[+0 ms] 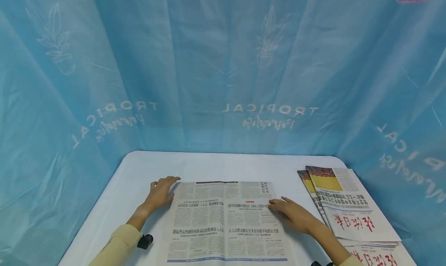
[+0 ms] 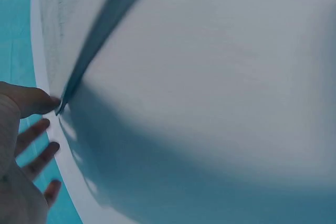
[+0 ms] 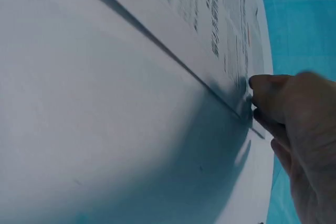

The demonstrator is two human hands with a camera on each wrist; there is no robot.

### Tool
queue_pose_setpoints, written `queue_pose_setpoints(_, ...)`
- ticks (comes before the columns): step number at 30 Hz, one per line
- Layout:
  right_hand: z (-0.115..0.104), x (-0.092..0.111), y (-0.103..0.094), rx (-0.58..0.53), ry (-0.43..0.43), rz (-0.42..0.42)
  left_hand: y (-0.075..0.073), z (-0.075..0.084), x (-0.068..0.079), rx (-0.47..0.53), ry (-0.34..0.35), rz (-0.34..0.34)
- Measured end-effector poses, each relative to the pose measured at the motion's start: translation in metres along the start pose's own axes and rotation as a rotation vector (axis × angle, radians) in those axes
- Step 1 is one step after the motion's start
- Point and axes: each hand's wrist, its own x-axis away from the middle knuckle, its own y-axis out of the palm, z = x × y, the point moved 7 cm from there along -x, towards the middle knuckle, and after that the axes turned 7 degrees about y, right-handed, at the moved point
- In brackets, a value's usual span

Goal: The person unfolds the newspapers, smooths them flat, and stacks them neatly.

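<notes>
An open newspaper [image 1: 198, 219] with a centre fold lies on the white table in front of me. At its upper left edge is my left hand [image 1: 159, 193]; in the left wrist view the thumb [image 2: 39, 100] meets the paper's raised edge, with the other fingers spread below. My right hand [image 1: 294, 215] grips the right edge. Seen from the right wrist, its thumb and fingers [image 3: 268, 93] pinch that edge, which stands a little off the table and casts a shadow.
Folded newspapers [image 1: 359, 204] with red headline characters lie overlapped at the table's right side. More of them [image 1: 379, 252] sit nearer the front edge. A blue printed curtain [image 1: 223, 64] hangs behind and around the white table [image 1: 139, 169].
</notes>
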Motion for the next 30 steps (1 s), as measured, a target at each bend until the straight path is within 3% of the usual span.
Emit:
queue_pose_setpoints(5,0.004,-0.015,-0.002,0.194,-0.108,0.075,0.0,0.007,0.018,-0.101,0.139,-0.005)
queue_pose_setpoints(11,0.008,0.003,0.003,0.34,-0.214,0.176,0.012,0.042,0.019,-0.434,0.451,-0.063)
queue_pose_setpoints(13,0.007,0.005,0.003,0.345,-0.228,0.198,0.014,0.046,0.022,-0.505,0.492,-0.085)
queue_pose_setpoints(16,0.005,-0.002,0.004,0.33,-0.246,0.204,0.009,0.04,0.03,-0.507,0.463,-0.11)
queue_pose_setpoints(21,0.002,-0.011,0.004,0.309,-0.238,0.185,-0.001,0.031,0.036,-0.396,0.409,-0.128)
queue_pose_setpoints(30,0.007,0.0,0.008,0.303,-0.166,0.154,0.01,0.027,0.027,-0.122,0.315,-0.177)
